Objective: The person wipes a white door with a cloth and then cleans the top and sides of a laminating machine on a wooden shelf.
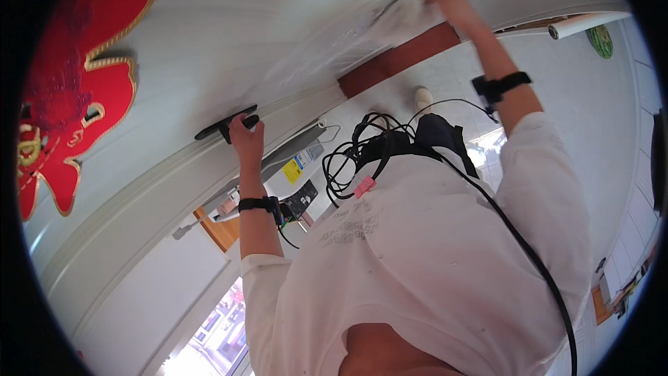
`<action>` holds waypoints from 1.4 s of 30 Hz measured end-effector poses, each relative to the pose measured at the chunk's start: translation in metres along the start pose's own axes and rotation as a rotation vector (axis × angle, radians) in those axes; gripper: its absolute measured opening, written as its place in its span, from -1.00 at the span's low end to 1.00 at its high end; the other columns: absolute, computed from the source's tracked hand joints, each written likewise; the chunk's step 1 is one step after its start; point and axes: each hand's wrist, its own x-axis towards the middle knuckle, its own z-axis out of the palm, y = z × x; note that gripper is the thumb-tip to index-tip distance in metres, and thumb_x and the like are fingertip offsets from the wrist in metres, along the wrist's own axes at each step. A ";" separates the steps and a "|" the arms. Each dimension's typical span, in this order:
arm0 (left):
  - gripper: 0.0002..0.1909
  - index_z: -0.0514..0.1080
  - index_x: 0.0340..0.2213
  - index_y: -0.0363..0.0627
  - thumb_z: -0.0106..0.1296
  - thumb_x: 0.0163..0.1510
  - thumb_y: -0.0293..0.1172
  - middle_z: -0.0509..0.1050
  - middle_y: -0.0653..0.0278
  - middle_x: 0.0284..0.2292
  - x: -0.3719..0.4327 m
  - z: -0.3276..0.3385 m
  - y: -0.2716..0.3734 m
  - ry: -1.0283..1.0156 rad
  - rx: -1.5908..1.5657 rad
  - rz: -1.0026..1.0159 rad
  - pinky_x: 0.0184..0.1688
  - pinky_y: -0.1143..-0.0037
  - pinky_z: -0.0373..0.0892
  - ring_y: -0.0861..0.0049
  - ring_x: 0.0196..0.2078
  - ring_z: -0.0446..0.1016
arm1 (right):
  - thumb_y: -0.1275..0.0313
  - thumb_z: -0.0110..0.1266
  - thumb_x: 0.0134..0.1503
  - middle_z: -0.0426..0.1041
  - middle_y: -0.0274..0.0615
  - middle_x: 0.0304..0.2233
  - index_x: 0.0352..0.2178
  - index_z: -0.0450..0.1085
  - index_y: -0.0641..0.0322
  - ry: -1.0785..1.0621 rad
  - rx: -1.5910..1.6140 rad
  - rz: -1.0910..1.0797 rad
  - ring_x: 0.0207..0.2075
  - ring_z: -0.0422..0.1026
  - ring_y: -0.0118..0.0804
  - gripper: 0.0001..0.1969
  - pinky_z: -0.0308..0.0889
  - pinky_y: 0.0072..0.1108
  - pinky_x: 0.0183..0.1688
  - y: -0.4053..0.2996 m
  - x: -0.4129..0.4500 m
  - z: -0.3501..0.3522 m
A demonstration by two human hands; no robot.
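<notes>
My left hand grips the black lever handle of a white door. The handle sits on a long black plate near the door's edge. Farther along the same glossy surface, my right hand presses a pale, crumpled cloth against the door. Motion blurs the cloth, and the fingertips of that hand are partly hidden in it. Black straps with small devices circle both of my forearms.
A red, gold-edged decoration hangs on the door. Below lies a reddish-brown threshold. Coiled black cables with a pink clip hang at my waist. A white roll and a striped green watermelon-like object lie at the right.
</notes>
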 end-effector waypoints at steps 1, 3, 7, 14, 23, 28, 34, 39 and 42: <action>-0.58 0.30 -0.29 -0.24 0.10 -0.24 -0.34 0.38 0.05 -0.33 0.001 -0.001 0.002 0.001 0.000 -0.005 -0.14 0.30 0.23 0.15 -0.20 0.31 | 0.33 -0.15 -0.02 0.42 -0.03 -0.35 -0.37 0.40 0.22 0.013 -0.276 0.002 -0.30 0.39 -0.01 -0.75 0.29 -0.32 -0.22 0.018 -0.004 -0.022; -0.58 0.30 -0.29 -0.23 0.10 -0.25 -0.33 0.38 0.05 -0.33 0.003 -0.002 0.010 0.001 0.012 -0.002 -0.14 0.30 0.24 0.15 -0.21 0.32 | 0.29 -0.17 0.02 0.44 -0.02 -0.37 -0.36 0.38 0.29 0.193 0.197 0.301 -0.33 0.40 -0.01 -0.70 0.29 -0.34 -0.24 0.026 -0.004 -0.046; -0.60 0.31 -0.29 -0.23 0.08 -0.23 -0.35 0.38 0.04 -0.34 0.002 -0.007 0.009 -0.003 0.000 0.074 -0.16 0.30 0.25 0.15 -0.22 0.33 | 0.25 -0.10 -0.01 0.44 0.02 -0.42 -0.32 0.38 0.29 0.079 0.228 0.368 -0.37 0.42 -0.07 -0.67 0.30 -0.38 -0.28 -0.021 0.007 -0.044; -0.62 0.31 -0.29 -0.22 0.06 -0.23 -0.40 0.38 0.06 -0.34 -0.004 -0.011 0.006 -0.011 -0.068 0.132 -0.17 0.31 0.26 0.17 -0.24 0.34 | 0.22 -0.11 -0.08 0.43 -0.03 -0.44 -0.47 0.44 0.21 -0.295 0.206 -0.109 -0.36 0.39 -0.01 -0.70 0.29 -0.30 -0.23 -0.217 0.026 0.099; -0.60 0.28 -0.21 -0.24 0.02 -0.17 -0.44 0.36 0.04 -0.30 -0.006 -0.017 -0.001 -0.044 -0.213 0.226 -0.12 0.33 0.22 0.14 -0.19 0.32 | 0.38 -0.09 -0.04 0.45 -0.07 -0.35 -0.36 0.41 0.29 -0.014 0.910 0.047 -0.29 0.41 -0.20 -0.75 0.28 -0.45 -0.17 -0.231 0.015 0.137; -0.53 0.24 -0.13 -0.24 0.00 -0.14 -0.39 0.34 0.02 -0.26 -0.008 -0.027 -0.005 -0.038 -0.299 0.274 -0.08 0.30 0.17 0.13 -0.16 0.29 | 0.27 -0.16 0.08 0.38 -0.31 -0.54 -0.44 0.34 0.33 0.299 0.886 0.465 -0.52 0.32 -0.51 -0.71 0.23 -0.62 -0.46 -0.167 0.001 0.063; -0.54 0.23 -0.11 -0.23 -0.03 -0.10 -0.40 0.33 0.00 -0.21 -0.015 -0.030 -0.014 -0.063 -0.455 0.231 -0.03 0.33 0.16 0.12 -0.11 0.27 | 0.33 -0.07 0.05 0.41 -0.32 -0.44 -0.30 0.35 0.32 0.044 1.134 0.410 -0.43 0.35 -0.48 -0.74 0.27 -0.64 -0.35 -0.277 0.003 0.121; -0.54 0.21 -0.07 -0.24 -0.06 -0.06 -0.42 0.29 0.02 -0.10 -0.015 -0.037 -0.017 -0.157 -0.545 0.163 0.04 0.48 0.12 0.24 -0.01 0.24 | 0.34 -0.05 0.02 0.43 -0.23 -0.46 -0.31 0.38 0.29 -0.188 0.908 0.058 -0.44 0.36 -0.40 -0.75 0.28 -0.57 -0.36 -0.328 0.021 0.204; -0.55 0.22 -0.08 -0.22 -0.06 -0.06 -0.43 0.30 0.04 -0.11 -0.014 -0.042 -0.018 -0.164 -0.573 0.164 0.03 0.49 0.13 0.25 -0.02 0.25 | 0.35 -0.01 -0.04 0.44 -0.16 -0.45 -0.32 0.38 0.28 -0.262 0.661 -0.049 -0.42 0.39 -0.33 -0.74 0.29 -0.53 -0.35 -0.342 0.017 0.252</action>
